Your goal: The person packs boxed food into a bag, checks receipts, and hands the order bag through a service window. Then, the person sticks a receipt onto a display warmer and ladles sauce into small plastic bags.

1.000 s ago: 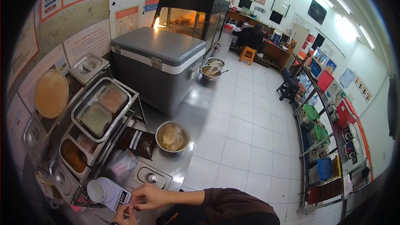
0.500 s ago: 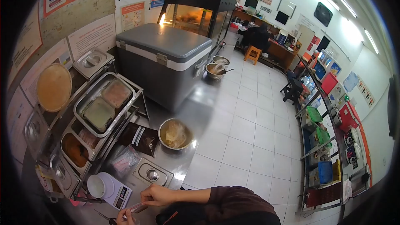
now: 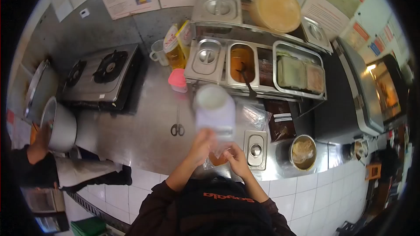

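Observation:
Near the counter's front edge, my left hand (image 3: pixel 204 147) and my right hand (image 3: pixel 236 159) hold a small clear plastic bag (image 3: pixel 217 159) between them, with something orange-brown inside. My left hand is slightly blurred, its fingers closed at the bag's top left. The fingers of my right hand pinch its right side. Just beyond the hands stands a white kitchen scale (image 3: pixel 215 117) with a round white container (image 3: pixel 211 98) on top. Scissors (image 3: pixel 177 129) lie to the left, and a lidded steel container (image 3: pixel 255 150) sits to the right.
Steel trays (image 3: pixel 299 91) of food stand on a rack behind the scale. A steel bowl (image 3: pixel 302 153) is at the right, a gas stove (image 3: pixel 101 76) at the left. A co-worker's arm (image 3: pixel 38 145) reaches to a large pot (image 3: pixel 61 126) at far left.
The view has swung left, bringing the stove and the co-worker into sight. My hands have come up over the counter's front edge, and the bag now shows between them.

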A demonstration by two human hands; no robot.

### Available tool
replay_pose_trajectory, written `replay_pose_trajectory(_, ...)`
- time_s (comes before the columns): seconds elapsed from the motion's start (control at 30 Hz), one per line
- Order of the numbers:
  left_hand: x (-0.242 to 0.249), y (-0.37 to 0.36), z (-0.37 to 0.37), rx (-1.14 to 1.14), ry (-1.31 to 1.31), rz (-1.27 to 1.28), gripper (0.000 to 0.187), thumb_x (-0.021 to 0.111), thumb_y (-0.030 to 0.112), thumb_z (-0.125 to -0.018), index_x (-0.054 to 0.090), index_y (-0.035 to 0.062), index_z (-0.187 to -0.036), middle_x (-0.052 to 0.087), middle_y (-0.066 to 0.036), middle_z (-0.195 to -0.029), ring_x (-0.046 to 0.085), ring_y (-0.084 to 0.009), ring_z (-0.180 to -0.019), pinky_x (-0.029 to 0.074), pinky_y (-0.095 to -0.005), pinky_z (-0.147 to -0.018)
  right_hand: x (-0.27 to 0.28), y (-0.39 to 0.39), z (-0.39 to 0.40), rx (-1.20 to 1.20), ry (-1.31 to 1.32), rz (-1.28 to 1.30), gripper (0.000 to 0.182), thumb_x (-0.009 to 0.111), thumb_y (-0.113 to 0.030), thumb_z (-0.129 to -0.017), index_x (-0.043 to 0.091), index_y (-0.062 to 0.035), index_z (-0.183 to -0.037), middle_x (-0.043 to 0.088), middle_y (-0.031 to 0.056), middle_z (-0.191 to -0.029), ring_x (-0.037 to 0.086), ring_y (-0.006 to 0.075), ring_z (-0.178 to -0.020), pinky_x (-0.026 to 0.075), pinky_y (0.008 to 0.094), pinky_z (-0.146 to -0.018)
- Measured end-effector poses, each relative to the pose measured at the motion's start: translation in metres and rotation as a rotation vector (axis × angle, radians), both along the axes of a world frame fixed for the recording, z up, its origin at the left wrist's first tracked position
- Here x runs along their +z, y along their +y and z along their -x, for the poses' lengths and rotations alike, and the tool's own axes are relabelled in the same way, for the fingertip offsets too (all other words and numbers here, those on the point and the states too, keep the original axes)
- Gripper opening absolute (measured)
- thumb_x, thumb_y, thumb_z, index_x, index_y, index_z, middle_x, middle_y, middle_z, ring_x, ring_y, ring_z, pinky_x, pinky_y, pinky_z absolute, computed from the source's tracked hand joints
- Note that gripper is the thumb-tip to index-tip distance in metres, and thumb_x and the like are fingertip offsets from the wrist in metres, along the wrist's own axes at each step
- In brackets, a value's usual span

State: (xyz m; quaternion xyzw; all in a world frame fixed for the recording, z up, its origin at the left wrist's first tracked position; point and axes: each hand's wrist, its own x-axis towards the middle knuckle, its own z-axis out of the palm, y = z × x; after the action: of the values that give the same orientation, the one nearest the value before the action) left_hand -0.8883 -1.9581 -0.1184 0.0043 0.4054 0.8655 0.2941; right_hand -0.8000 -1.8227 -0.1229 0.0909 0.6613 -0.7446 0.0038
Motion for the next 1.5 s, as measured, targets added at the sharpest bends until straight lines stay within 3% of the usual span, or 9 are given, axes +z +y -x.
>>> replay_pose_trajectory(0.2, -0.015, -0.006, -0.001, 0.137, 0.186, 0.155, 0.019, 0.047, -0.003, -0.085, 0.04, 0.0099, -0.096, 0.042, 0.001, -0.084, 0.044, -0.0063, -0.07, 0.038, -0.0212, -0.06, 0.016, -0.007, 0.009, 0.136, -0.016, 0.088, 0.018, 0.062, -0.011, -0.083, 0.06, -0.0007, -0.097, 0.059, 0.0048, -0.087, 0.057, 0.0098, -0.076, 0.045, 0.0221, -0.066)
replay_pose_trajectory(0.27, -0.026, -0.005, 0.0, 0.171, 0.232, 0.164, 0.019, 0.047, -0.002, -0.085, 0.039, 0.0092, -0.098, 0.043, 0.001, -0.084, 0.044, -0.0059, -0.07, 0.038, -0.02, -0.062, 0.025, -0.014, 0.012, 0.093, 0.16, -0.199, 0.012, 0.066, -0.008, -0.079, 0.062, 0.0, -0.087, 0.059, 0.0042, -0.08, 0.056, 0.0079, -0.069, 0.044, 0.0205, -0.06)
replay_pose_trajectory(0.43, 0.024, -0.005, -0.006, 0.619, 1.126, 1.058, 0.038, 0.065, 0.022, -0.078, 0.039, 0.0054, -0.101, 0.041, -0.011, -0.095, 0.041, -0.0221, -0.09, 0.033, -0.0369, -0.083, 0.01, -0.006, 0.015, -0.002, 0.118, -0.325, 0.007, 0.065, -0.001, -0.077, 0.059, 0.0007, -0.074, 0.055, 0.0009, -0.07, 0.054, 0.0068, -0.06, 0.044, 0.0197, -0.054)
replay_pose_trajectory(0.53, 0.025, -0.017, -0.01, 0.218, 1.286, 0.989, 0.053, 0.071, 0.036, -0.07, 0.04, 0.0045, -0.099, 0.038, -0.015, -0.097, 0.036, -0.0285, -0.096, 0.027, -0.0414, -0.085, 0.014, -0.001, 0.012, -0.023, 0.074, -0.238, 0.012, 0.067, -0.003, -0.075, 0.057, -0.0003, -0.069, 0.056, 0.0005, -0.068, 0.051, 0.0043, -0.058, 0.042, 0.0188, -0.053)
replay_pose_trajectory(0.87, 0.053, -0.015, -0.019, 0.521, 1.396, 0.972, 0.043, 0.071, 0.04, -0.068, 0.051, 0.005, -0.085, 0.05, -0.011, -0.083, 0.047, -0.029, -0.08, 0.033, -0.0418, -0.072, 0.015, 0.001, 0.004, -0.059, 0.033, -0.105, 0.017, 0.068, -0.004, -0.073, 0.053, -0.0023, -0.066, 0.056, -0.0013, -0.065, 0.049, 0.0028, -0.06, 0.041, 0.0185, -0.055)
replay_pose_trajectory(0.93, 0.051, -0.019, -0.009, -0.323, 1.184, 0.781, 0.029, 0.062, 0.031, -0.078, 0.053, 0.0042, -0.078, 0.053, -0.01, -0.069, 0.052, -0.0296, -0.067, 0.038, -0.0392, -0.061, 0.026, 0.002, 0.002, -0.003, 0.014, -0.215, 0.017, 0.068, -0.004, -0.073, 0.053, -0.0023, -0.066, 0.056, -0.0007, -0.066, 0.049, 0.0031, -0.06, 0.041, 0.0188, -0.055)
replay_pose_trajectory(1.07, 0.035, -0.017, -0.01, -0.271, 1.309, 0.747, 0.021, 0.053, 0.023, -0.084, 0.053, 0.0033, -0.075, 0.054, -0.012, -0.063, 0.054, -0.0309, -0.06, 0.04, -0.0374, -0.054, 0.029, 0.004, 0.0, 0.11, -0.01, -0.122, 0.016, 0.066, -0.004, -0.077, 0.052, -0.0019, -0.069, 0.058, 0.0018, -0.069, 0.052, 0.0051, -0.061, 0.043, 0.0198, -0.055)
replay_pose_trajectory(1.27, 0.031, -0.016, -0.012, -0.454, 0.912, 0.561, 0.02, 0.049, 0.019, -0.088, 0.054, 0.003, -0.077, 0.055, -0.01, -0.065, 0.053, -0.0209, -0.058, 0.04, -0.0311, -0.055, 0.043, 0.018, 0.0, 0.251, -0.104, 0.364, 0.01, 0.059, -0.003, -0.083, 0.053, -0.0004, -0.076, 0.058, 0.0046, -0.071, 0.057, 0.0098, -0.064, 0.047, 0.0214, -0.057)
replay_pose_trajectory(1.5, 0.025, -0.013, -0.012, -0.478, 0.797, 0.567, 0.024, 0.052, 0.024, -0.087, 0.056, 0.0025, -0.076, 0.055, -0.006, -0.06, 0.05, -0.0132, -0.053, 0.038, -0.0278, -0.052, 0.032, 0.014, -0.001, 0.191, 0.01, -0.096, 0.009, 0.059, -0.003, -0.084, 0.052, 0.0002, -0.079, 0.059, 0.0049, -0.072, 0.058, 0.0098, -0.067, 0.049, 0.0223, -0.06)
